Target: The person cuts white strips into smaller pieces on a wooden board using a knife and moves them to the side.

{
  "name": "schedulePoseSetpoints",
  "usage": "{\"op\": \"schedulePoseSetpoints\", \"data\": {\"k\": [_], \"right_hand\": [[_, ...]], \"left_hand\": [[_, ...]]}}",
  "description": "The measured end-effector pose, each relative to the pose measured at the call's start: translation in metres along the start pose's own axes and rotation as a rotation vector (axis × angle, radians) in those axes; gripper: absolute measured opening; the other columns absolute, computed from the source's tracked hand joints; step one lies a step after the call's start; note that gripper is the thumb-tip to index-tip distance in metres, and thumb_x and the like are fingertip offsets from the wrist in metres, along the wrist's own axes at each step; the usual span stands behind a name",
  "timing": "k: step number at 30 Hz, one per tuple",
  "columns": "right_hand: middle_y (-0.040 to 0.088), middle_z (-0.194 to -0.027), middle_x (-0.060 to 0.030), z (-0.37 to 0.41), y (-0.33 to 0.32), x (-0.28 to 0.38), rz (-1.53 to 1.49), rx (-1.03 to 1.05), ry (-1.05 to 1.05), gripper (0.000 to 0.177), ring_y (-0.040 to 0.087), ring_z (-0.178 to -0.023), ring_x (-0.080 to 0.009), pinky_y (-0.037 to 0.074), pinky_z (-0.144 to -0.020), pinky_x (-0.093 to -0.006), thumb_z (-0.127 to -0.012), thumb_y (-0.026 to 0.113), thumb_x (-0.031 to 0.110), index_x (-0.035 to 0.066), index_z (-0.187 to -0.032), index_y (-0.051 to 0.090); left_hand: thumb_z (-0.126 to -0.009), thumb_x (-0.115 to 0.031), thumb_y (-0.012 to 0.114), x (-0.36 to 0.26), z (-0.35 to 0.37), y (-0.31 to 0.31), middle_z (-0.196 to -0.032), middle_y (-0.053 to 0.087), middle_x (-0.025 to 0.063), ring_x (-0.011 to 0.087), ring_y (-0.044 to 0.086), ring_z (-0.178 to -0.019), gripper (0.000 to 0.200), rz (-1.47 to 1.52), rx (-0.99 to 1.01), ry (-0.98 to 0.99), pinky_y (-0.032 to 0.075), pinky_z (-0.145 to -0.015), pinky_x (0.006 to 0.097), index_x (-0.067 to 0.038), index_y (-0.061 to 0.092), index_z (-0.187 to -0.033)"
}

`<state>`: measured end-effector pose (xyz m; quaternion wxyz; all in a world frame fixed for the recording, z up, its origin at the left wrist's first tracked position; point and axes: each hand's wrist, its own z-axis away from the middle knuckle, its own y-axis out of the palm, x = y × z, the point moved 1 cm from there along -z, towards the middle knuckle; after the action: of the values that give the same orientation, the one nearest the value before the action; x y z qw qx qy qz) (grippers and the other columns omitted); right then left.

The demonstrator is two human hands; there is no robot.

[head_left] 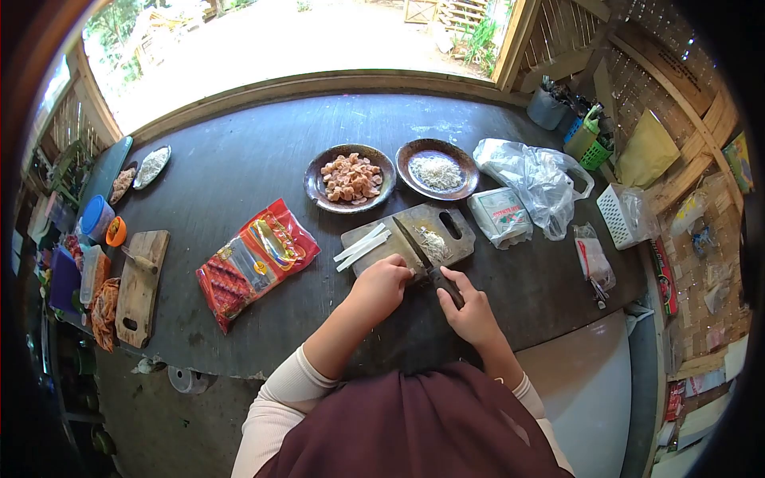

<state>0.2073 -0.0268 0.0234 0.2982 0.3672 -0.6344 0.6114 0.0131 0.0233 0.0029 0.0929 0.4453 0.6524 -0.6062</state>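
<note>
under both hands: cutting board, wooden, lying flat on the dark table straight ahead of the person's body.
right hand: right hand wrapped around the dark handle of the knife, firm grasp, thumb side toward the blade.
knife: blade runs forward and left from the right hand, flat across the board, tip near the board's far edge.
left hand: left hand clenched loosely, knuckles up, resting on the board's near edge just left of the blade; fingers are curled under, so i cannot tell if anything is pinned beneath them.
left of the blade: white strips, two or three, lying side by side on the board just beyond the left hand.
right of the blade: shredded pile, pale, on the board just ahead of the right hand; looks like fine cut shreds, view too small to be sure.
beyond the board: brown bowl with pinkish chunks; second bowl beside it with white shreds.
left of the left hand: red packet, apart from the board; further left, a second wooden board.
right of the right hand, further out: white packet touching the cutting board's right end, clear plastic bag behind it.
</note>
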Motion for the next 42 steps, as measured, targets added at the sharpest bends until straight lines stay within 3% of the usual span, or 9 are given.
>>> {"op": "schedulePoseSetpoints", "data": {"k": [5, 7, 8, 11, 15, 17, 27, 29, 42], "right_hand": [[0.070, -0.089, -0.0194, 0.008, -0.002, 0.001, -0.020, 0.013, -0.012, 0.040, 0.070, -0.084, -0.0184, 0.053, -0.073, -0.0316, -0.090, 0.065, 0.016, 0.007, -0.128, 0.056], [0.070, -0.089, -0.0197, 0.015, 0.000, 0.000, -0.030, 0.049, 0.023, 0.041, 0.071, -0.085, -0.0204, 0.053, -0.073, -0.0318, -0.089, 0.065, 0.016, 0.008, -0.129, 0.056], [0.067, -0.087, -0.0261, 0.017, 0.001, 0.002, -0.056, 0.050, 0.003, 0.042, 0.070, -0.087, -0.0370, 0.054, -0.072, -0.0383, -0.090, 0.063, 0.017, 0.010, -0.130, 0.055], [0.070, -0.097, -0.0216, 0.023, 0.003, 0.005, -0.048, 0.046, 0.040, 0.042, 0.071, -0.095, -0.0305, 0.053, -0.078, -0.0338, -0.089, 0.064, 0.015, 0.010, -0.130, 0.056], [0.069, -0.103, -0.0226, 0.027, 0.007, 0.001, -0.037, 0.022, 0.021, 0.042, 0.068, -0.102, -0.0343, 0.053, -0.083, -0.0360, -0.090, 0.063, 0.016, 0.010, -0.130, 0.056], [0.068, -0.097, -0.0243, 0.029, 0.009, 0.000, -0.040, -0.034, -0.077, 0.042, 0.068, -0.092, -0.0390, 0.054, -0.076, -0.0385, -0.089, 0.062, 0.015, 0.010, -0.131, 0.055], [0.067, -0.104, -0.0247, 0.028, 0.010, -0.001, -0.055, -0.024, -0.100, 0.041, 0.066, -0.096, -0.0390, 0.055, -0.078, -0.0406, -0.089, 0.062, 0.014, 0.008, -0.129, 0.056], [0.067, -0.106, -0.0249, 0.024, 0.011, 0.000, -0.049, -0.013, -0.064, 0.040, 0.065, -0.106, -0.0365, 0.053, -0.084, -0.0361, -0.089, 0.063, 0.012, 0.007, -0.129, 0.056], [0.066, -0.103, -0.0271, 0.035, 0.000, -0.003, -0.024, 0.013, -0.062, 0.040, 0.063, -0.095, -0.0432, 0.055, -0.077, -0.0422, -0.089, 0.061, 0.015, 0.007, -0.128, 0.056]], "left_hand": [[-0.078, 0.000, 0.060, -0.002, -0.001, -0.003, -0.097, 0.065, 0.0144, 0.0333, 0.065, -0.087, 0.020, -0.031, 0.019, -0.013, 0.053, -0.079, 0.0392, -0.003, 0.073, -0.093], [-0.077, 0.000, 0.060, -0.002, 0.000, -0.003, -0.098, 0.065, 0.0146, 0.0333, 0.065, -0.088, 0.021, 0.016, 0.002, 0.007, 0.053, -0.080, 0.0391, -0.003, 0.073, -0.093], [-0.077, 0.000, 0.060, -0.002, 0.000, -0.003, -0.098, 0.065, 0.0146, 0.0333, 0.065, -0.088, 0.021, 0.016, 0.004, 0.005, 0.053, -0.080, 0.0391, -0.003, 0.073, -0.093], [-0.081, -0.004, 0.059, -0.001, -0.001, -0.001, -0.099, 0.066, 0.0139, 0.0327, 0.064, -0.093, 0.018, 0.027, 0.004, -0.015, 0.052, -0.083, 0.0397, -0.003, 0.073, -0.091], [-0.077, 0.002, 0.060, -0.001, 0.000, 0.000, -0.099, 0.065, 0.0146, 0.0337, 0.065, -0.090, 0.022, -0.003, -0.012, 0.019, 0.053, -0.080, 0.0394, -0.003, 0.073, -0.095], [-0.077, 0.002, 0.060, -0.002, 0.001, -0.001, -0.099, 0.065, 0.0145, 0.0338, 0.065, -0.089, 0.022, -0.024, -0.011, 0.022, 0.053, -0.080, 0.0396, -0.003, 0.073, -0.095], [-0.079, 0.002, 0.058, -0.002, 0.000, 0.001, -0.099, 0.064, 0.0140, 0.0336, 0.064, -0.091, 0.023, -0.053, 0.000, 0.022, 0.052, -0.081, 0.0393, -0.002, 0.072, -0.096], [-0.078, 0.002, 0.058, -0.003, 0.000, 0.001, -0.099, 0.065, 0.0139, 0.0336, 0.064, -0.090, 0.023, -0.056, -0.004, 0.024, 0.052, -0.081, 0.0394, -0.002, 0.072, -0.096], [-0.078, -0.001, 0.059, -0.009, -0.002, -0.002, -0.100, 0.064, 0.0141, 0.0326, 0.064, -0.093, 0.023, -0.120, 0.059, -0.030, 0.052, -0.082, 0.0400, -0.004, 0.073, -0.096]]}}
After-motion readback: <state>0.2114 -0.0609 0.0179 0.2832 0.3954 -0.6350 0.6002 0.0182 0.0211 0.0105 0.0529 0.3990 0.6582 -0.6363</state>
